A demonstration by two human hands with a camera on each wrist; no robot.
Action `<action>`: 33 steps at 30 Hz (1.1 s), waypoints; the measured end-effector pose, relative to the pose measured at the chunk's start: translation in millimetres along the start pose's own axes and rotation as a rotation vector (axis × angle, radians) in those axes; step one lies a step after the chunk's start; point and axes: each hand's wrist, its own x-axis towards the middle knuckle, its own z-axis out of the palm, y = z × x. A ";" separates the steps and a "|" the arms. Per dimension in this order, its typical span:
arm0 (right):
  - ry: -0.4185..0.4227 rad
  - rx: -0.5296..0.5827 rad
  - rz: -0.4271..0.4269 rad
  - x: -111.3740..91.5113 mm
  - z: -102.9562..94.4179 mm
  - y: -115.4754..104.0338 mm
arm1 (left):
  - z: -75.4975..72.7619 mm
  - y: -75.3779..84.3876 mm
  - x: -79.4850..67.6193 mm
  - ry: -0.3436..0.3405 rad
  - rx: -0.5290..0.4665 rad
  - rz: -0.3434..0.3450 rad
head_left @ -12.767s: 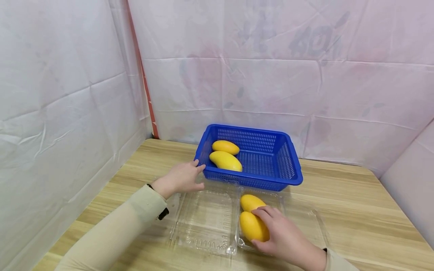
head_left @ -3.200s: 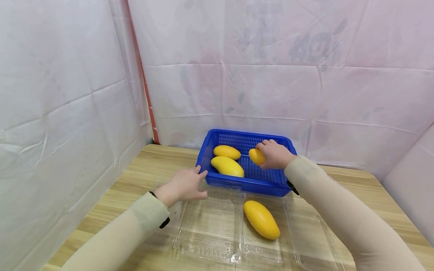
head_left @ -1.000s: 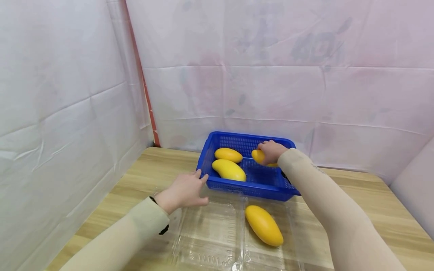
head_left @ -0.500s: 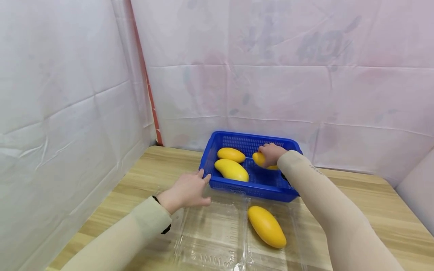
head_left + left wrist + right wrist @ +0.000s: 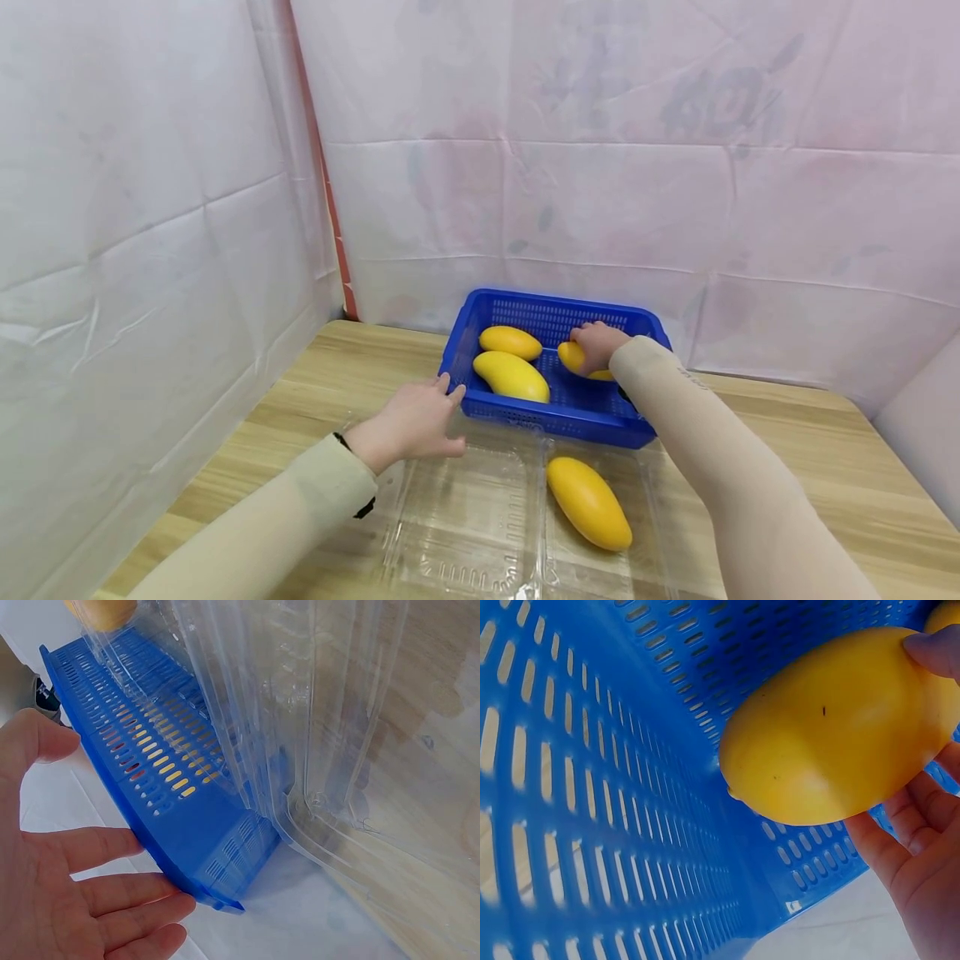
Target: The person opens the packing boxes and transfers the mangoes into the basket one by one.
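Inside the blue plastic basket (image 5: 555,425) my right hand (image 5: 600,342) grips a yellow mango (image 5: 825,735), thumb on one side and fingers on the other. Two more mangoes, one behind (image 5: 511,342) and one in front (image 5: 512,377), lie at the basket's left end. The fingertips of my left hand (image 5: 412,421) rest on the basket's front left corner, fingers spread and fairly straight. Another mango (image 5: 589,503) sits in the right compartment of a clear plastic clamshell container (image 5: 468,508) in front of the basket.
Everything stands on a wood-grain table (image 5: 300,367). Pale cloth hangs behind (image 5: 600,208) and on the left (image 5: 150,250). The clamshell's left part lies under my left forearm's side, close against the basket.
A mango has gone from the clamshell into the basket in my right hand, and has come slightly lower over the last second. My left hand stays at the basket corner.
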 end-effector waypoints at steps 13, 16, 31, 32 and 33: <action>-0.012 0.027 0.053 6.6 16.2 8.1 | 1.2 1.1 0.4 0.007 0.017 0.007; -0.013 0.039 0.059 6.5 15.7 6.5 | 1.2 0.7 0.3 0.006 0.017 0.006; -0.067 0.042 0.081 8.1 14.2 2.4 | 2.0 0.2 -0.7 0.027 0.027 0.016; -0.076 0.060 0.090 8.5 14.6 2.7 | 1.9 0.3 -0.8 0.027 0.026 0.016; -0.084 0.073 0.097 9.0 14.9 3.0 | 2.0 0.4 -0.8 0.026 0.025 0.016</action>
